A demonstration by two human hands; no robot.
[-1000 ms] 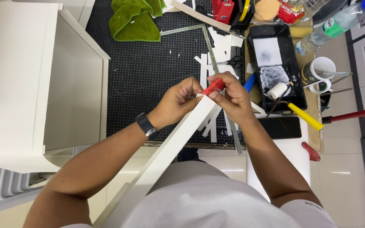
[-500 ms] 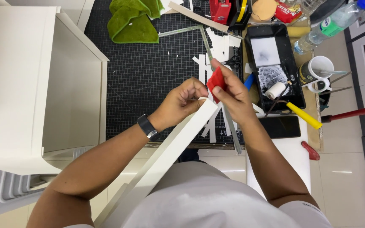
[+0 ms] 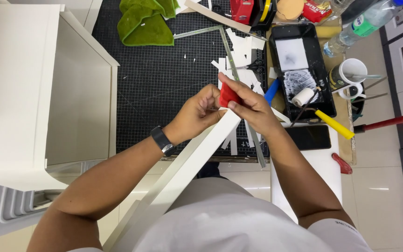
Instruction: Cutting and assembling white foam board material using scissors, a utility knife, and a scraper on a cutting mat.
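Note:
A long white board strip [image 3: 197, 161] runs from my lap up to my hands over the black cutting mat [image 3: 164, 88]. My left hand [image 3: 197, 114], with a dark watch on the wrist, pinches the strip's upper end. My right hand [image 3: 248, 105] is closed around a small red tool [image 3: 227, 95] and presses it against that same end of the strip. The tool's tip is hidden by my fingers.
A white box-like structure [image 3: 33, 93] stands at the left. Green cloth [image 3: 148, 23] lies at the mat's top. White offcuts [image 3: 241, 51] and a metal ruler [image 3: 232, 56] lie beyond my hands. At the right are a black paint tray [image 3: 323, 93] with a small roller [image 3: 304, 95], a mug [image 3: 350, 72] and a dark phone [image 3: 309, 137].
My right hand has turned the red tool upright at the strip's end, and both hands have shifted slightly up the mat. The strip stays in my left hand.

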